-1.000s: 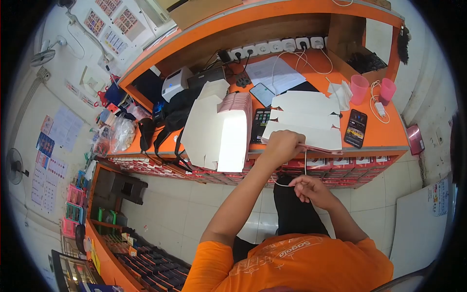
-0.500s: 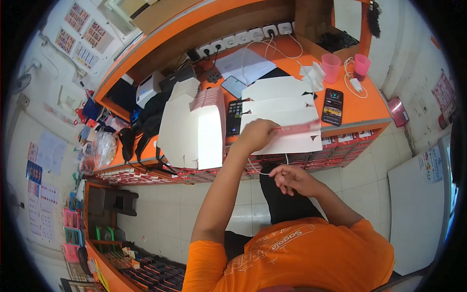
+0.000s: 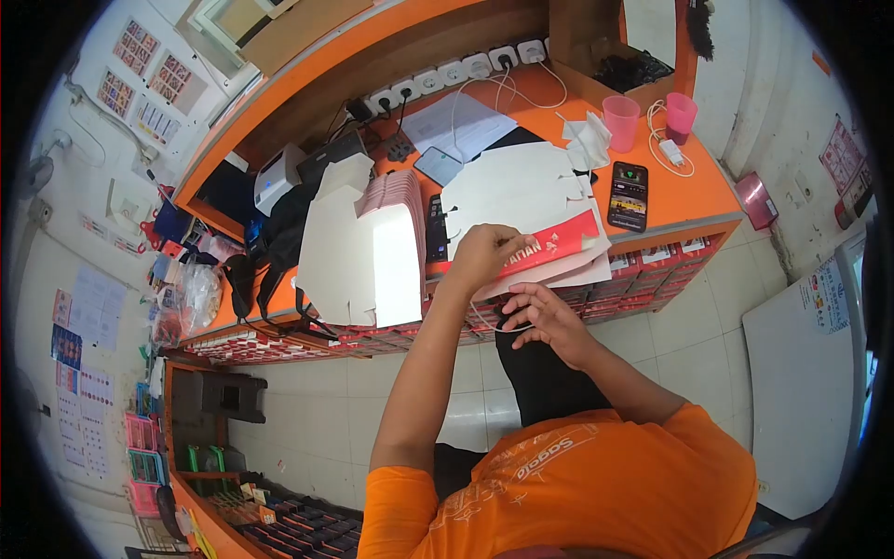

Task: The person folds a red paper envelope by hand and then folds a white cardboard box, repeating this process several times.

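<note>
- I have my bare left arm (image 3: 417,382) reaching up and forward, its elbow a bit bent.
- My bare left hand (image 3: 486,255) is back side up, fingers curled in.
- My bare right arm (image 3: 631,380) bends in toward my middle.
- My bare right hand (image 3: 551,326) is open, fingers apart and a little bent, lower than the left.

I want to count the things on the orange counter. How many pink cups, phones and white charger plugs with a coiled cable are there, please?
Pink cups: 2
Phones: 3
White charger plug: 1
Total: 6
</note>
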`<state>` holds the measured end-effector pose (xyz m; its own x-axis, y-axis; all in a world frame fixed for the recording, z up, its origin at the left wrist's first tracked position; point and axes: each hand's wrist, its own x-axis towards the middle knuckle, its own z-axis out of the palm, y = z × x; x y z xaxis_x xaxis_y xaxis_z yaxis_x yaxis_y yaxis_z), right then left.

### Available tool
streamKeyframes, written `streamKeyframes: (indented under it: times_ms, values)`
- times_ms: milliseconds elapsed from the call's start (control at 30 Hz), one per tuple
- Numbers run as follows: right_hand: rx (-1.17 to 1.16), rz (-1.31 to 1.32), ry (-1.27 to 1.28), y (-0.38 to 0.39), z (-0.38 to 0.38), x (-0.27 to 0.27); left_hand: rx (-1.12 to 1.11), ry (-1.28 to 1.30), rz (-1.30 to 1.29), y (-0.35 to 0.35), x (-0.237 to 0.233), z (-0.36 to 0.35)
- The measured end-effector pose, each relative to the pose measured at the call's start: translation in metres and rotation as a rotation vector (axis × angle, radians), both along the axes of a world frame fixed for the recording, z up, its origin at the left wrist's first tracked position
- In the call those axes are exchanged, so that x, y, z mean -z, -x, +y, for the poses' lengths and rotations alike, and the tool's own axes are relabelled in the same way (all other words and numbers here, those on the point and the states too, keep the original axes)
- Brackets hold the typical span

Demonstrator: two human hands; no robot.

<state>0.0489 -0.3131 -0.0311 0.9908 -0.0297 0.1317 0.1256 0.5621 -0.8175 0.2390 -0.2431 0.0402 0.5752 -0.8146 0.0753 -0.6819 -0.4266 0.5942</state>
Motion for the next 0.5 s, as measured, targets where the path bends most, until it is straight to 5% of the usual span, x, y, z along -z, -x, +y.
streamKeyframes:
  times_ms: [67,133,267,367,433,500]
  values:
    - [0.027,-0.003,-0.035,-0.001,0.001,0.0,0.024,0.12,0.067,0.003,-0.002,0.001]
    - [0.043,-0.007,-0.066,-0.003,0.001,0.0,0.059,0.339,-0.326,0.006,-0.009,0.002]
    - [0.17,-0.118,-0.084,-0.014,0.005,-0.009,0.12,0.361,-0.836,0.043,-0.036,0.029]
    - [0.28,-0.272,-0.144,-0.018,0.005,0.005,0.279,0.304,-0.834,0.07,-0.014,0.044]
    - [0.258,-0.119,-0.546,-0.021,-0.006,0.02,0.308,0.277,-0.859,0.082,0.001,0.053]
    - [0.375,-0.025,-0.474,-0.028,-0.007,0.013,0.303,0.287,-0.823,0.089,0.016,0.065]
